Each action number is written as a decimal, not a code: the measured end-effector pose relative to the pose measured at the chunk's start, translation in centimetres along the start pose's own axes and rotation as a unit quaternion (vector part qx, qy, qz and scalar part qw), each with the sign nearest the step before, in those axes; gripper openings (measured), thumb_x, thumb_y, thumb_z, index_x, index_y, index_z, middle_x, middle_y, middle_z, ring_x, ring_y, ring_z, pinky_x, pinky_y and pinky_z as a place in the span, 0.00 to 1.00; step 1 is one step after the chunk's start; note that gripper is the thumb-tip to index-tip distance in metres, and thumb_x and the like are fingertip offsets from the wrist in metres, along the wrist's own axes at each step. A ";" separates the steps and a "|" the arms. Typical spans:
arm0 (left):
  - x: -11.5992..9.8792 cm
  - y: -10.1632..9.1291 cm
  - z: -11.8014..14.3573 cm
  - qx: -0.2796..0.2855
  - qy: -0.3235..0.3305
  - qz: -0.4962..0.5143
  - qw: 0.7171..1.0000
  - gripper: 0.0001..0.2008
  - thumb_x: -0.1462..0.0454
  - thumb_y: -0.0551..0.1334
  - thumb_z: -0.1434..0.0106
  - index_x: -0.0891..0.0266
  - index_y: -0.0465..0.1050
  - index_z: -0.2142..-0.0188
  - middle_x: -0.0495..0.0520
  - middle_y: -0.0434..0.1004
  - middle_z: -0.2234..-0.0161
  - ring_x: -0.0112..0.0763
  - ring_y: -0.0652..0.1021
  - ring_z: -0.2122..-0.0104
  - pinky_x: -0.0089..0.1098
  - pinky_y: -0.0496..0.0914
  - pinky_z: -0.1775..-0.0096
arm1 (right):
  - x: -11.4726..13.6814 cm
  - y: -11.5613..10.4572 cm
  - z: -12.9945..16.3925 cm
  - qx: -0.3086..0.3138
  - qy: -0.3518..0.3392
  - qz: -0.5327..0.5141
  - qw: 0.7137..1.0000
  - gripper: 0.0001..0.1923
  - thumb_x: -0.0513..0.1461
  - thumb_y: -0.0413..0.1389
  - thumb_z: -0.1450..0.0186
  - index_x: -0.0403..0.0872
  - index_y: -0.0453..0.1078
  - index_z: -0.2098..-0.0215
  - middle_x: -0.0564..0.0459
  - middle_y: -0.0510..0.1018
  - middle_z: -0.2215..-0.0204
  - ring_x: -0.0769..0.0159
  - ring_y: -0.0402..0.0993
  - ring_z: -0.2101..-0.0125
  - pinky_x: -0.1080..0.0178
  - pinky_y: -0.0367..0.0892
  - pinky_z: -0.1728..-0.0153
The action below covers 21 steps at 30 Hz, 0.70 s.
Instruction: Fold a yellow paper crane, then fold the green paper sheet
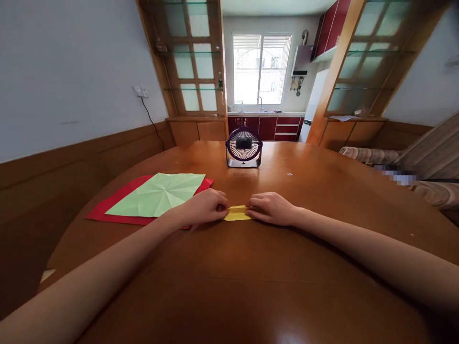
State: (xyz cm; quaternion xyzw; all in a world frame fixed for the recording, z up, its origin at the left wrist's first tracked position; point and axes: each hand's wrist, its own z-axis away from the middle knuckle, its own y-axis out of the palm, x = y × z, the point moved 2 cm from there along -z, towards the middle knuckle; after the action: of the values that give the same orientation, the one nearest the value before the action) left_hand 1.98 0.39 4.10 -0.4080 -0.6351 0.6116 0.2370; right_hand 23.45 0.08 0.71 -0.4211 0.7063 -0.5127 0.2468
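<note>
Two hands, left hand point(204, 206) and right hand point(272, 208), each pinching one small folded yellow paper point(237, 213) on brown wooden worktop point(251, 267), one creased green sheet point(159, 193), one red sheet point(107, 210), one small desk fan point(244, 147)

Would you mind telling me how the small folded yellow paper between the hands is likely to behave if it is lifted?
The yellow paper looks thin and folded small, so probably very light and somewhat stiffer than a flat sheet. Pinched by the left hand and right hand, it may spring open if released. On the glossy table it would likely slide easily.
</note>
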 end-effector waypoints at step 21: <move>-0.7 2.7 -0.8 -0.066 0.021 -0.077 0.995 0.13 0.65 0.54 0.34 0.64 0.71 0.73 0.51 0.68 0.72 0.26 0.71 0.72 0.26 0.61 0.70 | 0.1 0.7 -0.7 -0.043 -0.014 -0.024 0.999 0.10 0.41 0.50 0.32 0.44 0.68 0.68 0.53 0.71 0.73 0.70 0.65 0.74 0.67 0.56 0.72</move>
State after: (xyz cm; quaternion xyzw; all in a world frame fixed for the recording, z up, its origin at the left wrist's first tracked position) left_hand 3.60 0.07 1.73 -0.3857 -0.6987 0.5391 0.2693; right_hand 22.62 0.49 0.37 -0.4551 0.7137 -0.4818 0.2265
